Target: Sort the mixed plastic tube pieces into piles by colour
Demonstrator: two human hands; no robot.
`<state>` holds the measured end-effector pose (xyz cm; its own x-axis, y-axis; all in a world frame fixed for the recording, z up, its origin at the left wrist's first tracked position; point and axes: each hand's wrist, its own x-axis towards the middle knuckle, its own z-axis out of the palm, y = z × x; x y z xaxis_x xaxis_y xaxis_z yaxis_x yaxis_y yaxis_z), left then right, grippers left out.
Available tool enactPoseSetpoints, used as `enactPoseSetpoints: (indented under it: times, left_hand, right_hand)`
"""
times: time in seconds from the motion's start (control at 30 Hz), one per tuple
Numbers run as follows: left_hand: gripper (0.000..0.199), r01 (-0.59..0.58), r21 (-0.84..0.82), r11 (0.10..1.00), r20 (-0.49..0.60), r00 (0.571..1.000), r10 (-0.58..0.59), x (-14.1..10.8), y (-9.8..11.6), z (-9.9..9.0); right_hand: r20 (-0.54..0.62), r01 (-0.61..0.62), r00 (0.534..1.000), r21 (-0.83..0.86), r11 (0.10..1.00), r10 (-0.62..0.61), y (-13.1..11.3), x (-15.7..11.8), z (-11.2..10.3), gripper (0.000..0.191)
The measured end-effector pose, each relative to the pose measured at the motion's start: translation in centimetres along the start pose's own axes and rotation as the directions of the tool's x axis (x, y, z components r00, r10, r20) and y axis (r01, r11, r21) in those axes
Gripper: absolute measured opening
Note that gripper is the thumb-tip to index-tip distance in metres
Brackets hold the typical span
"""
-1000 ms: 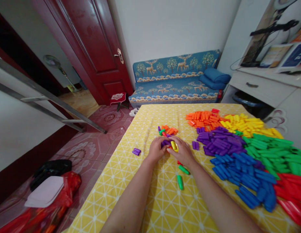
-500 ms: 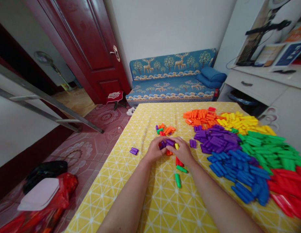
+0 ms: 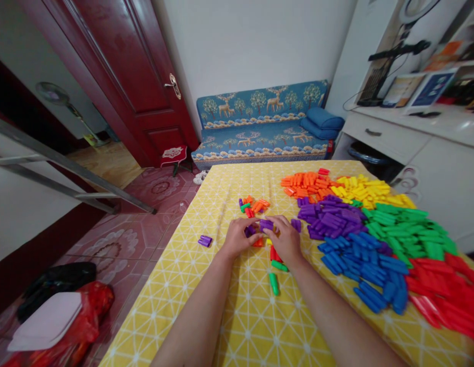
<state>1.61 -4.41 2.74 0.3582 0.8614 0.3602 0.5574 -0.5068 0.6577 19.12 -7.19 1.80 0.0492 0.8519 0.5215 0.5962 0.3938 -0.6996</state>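
Purple tubular plastic block [image 3: 266,225] had shifted slightly right, pinched in the grip of the right hand [image 3: 287,239] above the yellow, white-lined cloth-covered counter [image 3: 175,275]; the left hand [image 3: 235,237] closed around another purple plastic piece [image 3: 249,231], presumably to steady it

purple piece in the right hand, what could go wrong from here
The purple piece could slip, since the right hand seems to hold it only between its fingers.

That hand's wrist might nudge the green piece lying loose beside it.

The blue pile crowds the purple pile, so a knock from the right arm could mix the colours.
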Motion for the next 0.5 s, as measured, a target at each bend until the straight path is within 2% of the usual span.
enactPoseSetpoints:
  times: [0.07,0.13,0.2,0.27,0.33,0.4,0.43,0.5]
  left_hand:
    - [0.029,-0.003,-0.006,1.0,0.02,1.0,0.003,0.0,0.0,0.1]
    - [0.017,-0.005,-0.031,1.0,0.023,1.0,0.006,0.1,-0.1,0.1]
    - [0.015,-0.001,-0.052,0.999,0.015,1.0,0.002,0.1,-0.2,0.2]
    - [0.015,0.005,-0.061,0.998,0.0,1.0,-0.005,0.1,-0.4,0.3]
    - [0.015,0.005,-0.064,0.998,-0.005,1.0,-0.006,0.1,-0.5,0.3]
    - [0.015,0.001,-0.068,0.998,-0.005,1.0,-0.002,0.0,-0.6,0.3]
    - [0.015,-0.001,-0.071,0.997,-0.004,1.0,0.0,0.0,-0.7,0.3]
    - [0.015,-0.003,-0.075,0.997,-0.002,1.0,0.003,0.0,-0.7,0.3]
  right_hand:
    - [0.013,0.005,1.0,0.072,0.997,-0.006,-0.1,-0.1,0.1,0.026]
    - [-0.033,-0.029,0.999,0.184,0.982,0.036,-0.2,0.1,0.2,0.023]
    - [-0.138,-0.137,0.97,0.368,0.92,0.2,-0.1,0.4,0.0,0.024]
    - [-0.206,-0.223,0.88,0.618,0.754,0.429,0.1,1.2,-0.7,0.028]
    - [-0.163,-0.21,0.777,0.843,0.495,0.608,0.4,2.2,-2.0,0.03]
    - [-0.062,-0.155,0.702,0.959,0.237,0.709,0.5,3.3,-3.7,0.034]
    - [-0.021,-0.124,0.671,0.982,0.14,0.741,0.4,3.8,-4.6,0.037]
    - [-0.004,-0.053,0.618,0.998,0.047,0.786,0.1,4.6,-6.3,0.042]
